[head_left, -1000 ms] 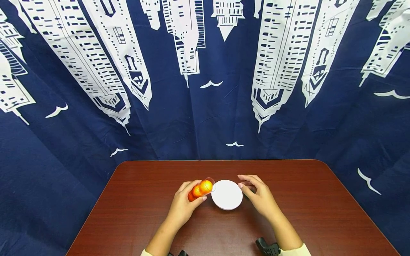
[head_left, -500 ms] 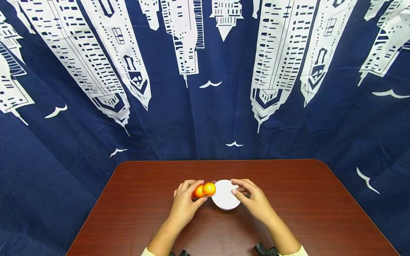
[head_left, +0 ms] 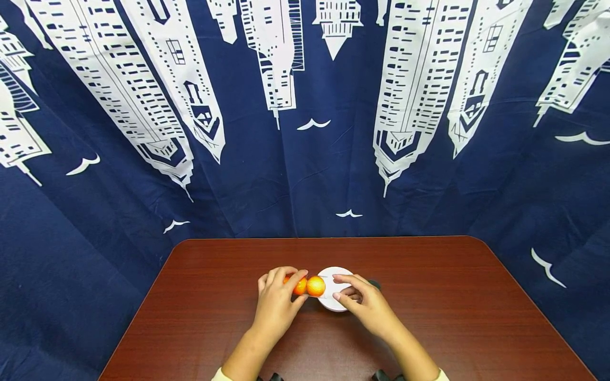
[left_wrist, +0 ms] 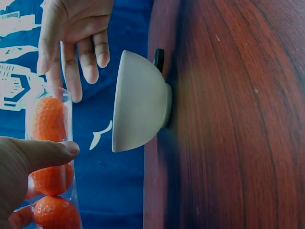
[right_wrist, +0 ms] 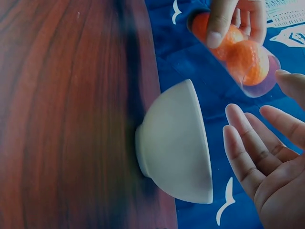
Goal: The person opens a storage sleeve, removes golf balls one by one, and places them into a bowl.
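Left hand: the hand grasps a clear tube, its thumb lying across the wall.
Clear tube: the tube is held above the bench, tilted in the right-wrist view; in the head view its far end overlaps the bowl's left edge.
Tube contents: 3 orange balls in a single row.
Right hand: released; this hand holds nothing, its fingers extended above the bowl, near the tube's far end.
White bowl: the bowl stands upright on the bench, between and below the 2 hands.
Dark object: a small dark object, partly hidden, beyond the right hand; identity unclear.
Bench: reddish-brown, wood-grained bench with rounded far corners.
Backdrop: blue cloth printed with inverted white buildings and birds.
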{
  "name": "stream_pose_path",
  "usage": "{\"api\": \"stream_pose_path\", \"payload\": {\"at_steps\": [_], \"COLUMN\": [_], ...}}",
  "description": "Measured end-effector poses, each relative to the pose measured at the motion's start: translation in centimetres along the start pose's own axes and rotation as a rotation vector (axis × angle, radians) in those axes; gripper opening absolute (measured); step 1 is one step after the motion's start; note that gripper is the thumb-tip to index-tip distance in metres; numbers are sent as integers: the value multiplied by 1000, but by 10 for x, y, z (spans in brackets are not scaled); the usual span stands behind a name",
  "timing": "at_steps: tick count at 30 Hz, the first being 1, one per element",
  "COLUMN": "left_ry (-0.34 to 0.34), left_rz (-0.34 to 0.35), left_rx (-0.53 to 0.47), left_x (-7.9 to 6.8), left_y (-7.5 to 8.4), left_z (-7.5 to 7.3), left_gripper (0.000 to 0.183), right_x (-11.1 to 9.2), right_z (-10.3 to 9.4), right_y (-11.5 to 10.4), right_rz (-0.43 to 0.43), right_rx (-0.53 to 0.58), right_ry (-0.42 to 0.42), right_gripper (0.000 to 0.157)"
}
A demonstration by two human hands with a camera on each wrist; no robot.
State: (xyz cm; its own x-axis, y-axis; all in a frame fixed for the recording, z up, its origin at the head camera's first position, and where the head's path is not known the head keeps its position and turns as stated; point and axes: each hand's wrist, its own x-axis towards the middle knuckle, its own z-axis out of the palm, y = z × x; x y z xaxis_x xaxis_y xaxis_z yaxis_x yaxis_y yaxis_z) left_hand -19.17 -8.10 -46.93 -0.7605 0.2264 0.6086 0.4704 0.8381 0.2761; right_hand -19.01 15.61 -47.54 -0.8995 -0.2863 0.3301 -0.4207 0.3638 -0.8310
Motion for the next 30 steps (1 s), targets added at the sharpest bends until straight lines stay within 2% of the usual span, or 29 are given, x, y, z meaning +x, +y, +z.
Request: {"api": "stream_pose_path", "payload": {"at_steps": [6,14,22,30], "left_ry": [-7,14,40,46], "left_rz": [36,84,101,86], "left_rx": [55,88,105,87], "left_x": [0,0,0,0], "left_y": [3,5,6,6], "left_z": [-2,-1,-1,0], "left_gripper": [56,57,59,57], "right_x": [0,-2,-2,-2], "right_z": [6,9,9,9], "right_y": [-1,1,0,-1], "right_rz": [-14,-12,40,71], "right_rx": [33,35,103,140], "right_ry": [-5,-25,-55,-66], "right_gripper": [48,44,45,48]}}
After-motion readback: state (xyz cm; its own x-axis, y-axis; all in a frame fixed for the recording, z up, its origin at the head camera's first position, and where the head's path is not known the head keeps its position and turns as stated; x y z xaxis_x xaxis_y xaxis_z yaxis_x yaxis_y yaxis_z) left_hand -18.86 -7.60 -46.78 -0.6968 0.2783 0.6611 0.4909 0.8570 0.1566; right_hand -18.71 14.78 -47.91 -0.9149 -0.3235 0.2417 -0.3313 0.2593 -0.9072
